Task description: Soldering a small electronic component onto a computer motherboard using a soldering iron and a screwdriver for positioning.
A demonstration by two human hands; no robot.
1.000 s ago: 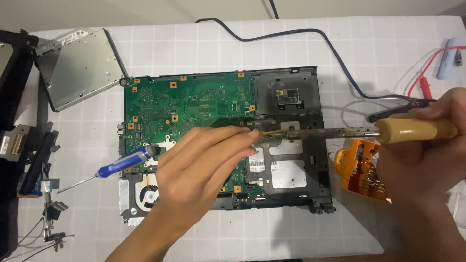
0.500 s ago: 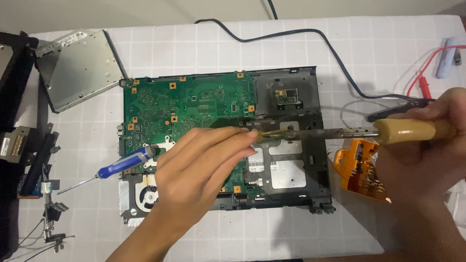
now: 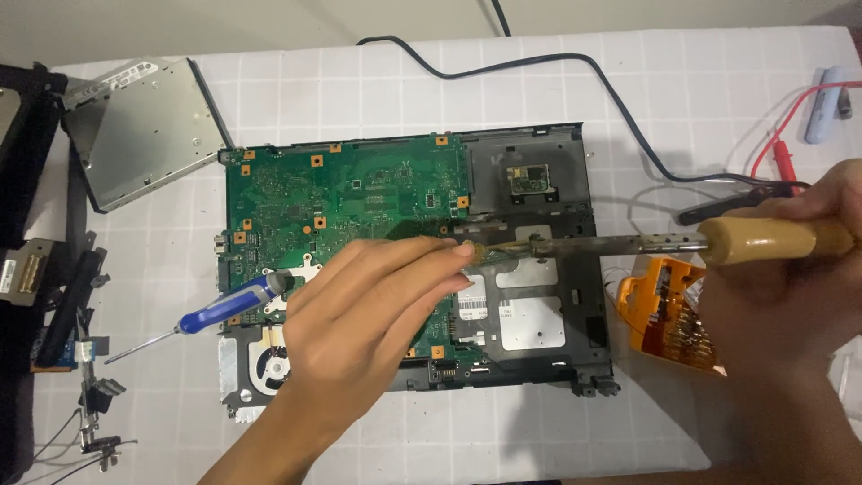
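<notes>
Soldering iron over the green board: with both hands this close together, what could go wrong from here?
1. The left hand has its fingertips right beside the soldering iron shaft; a small slip might burn them.
2. The right hand grips the wooden handle far from the tip, so the tip may wander on the green board.
3. The blue screwdriver lies loose on the board's edge and could get knocked.

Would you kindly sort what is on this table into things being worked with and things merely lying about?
In use:
- right hand gripping soldering iron
- left hand over green circuit board

Lying about:
- blue screwdriver
- silver disc drive
- orange bit case
- red probe leads
</notes>
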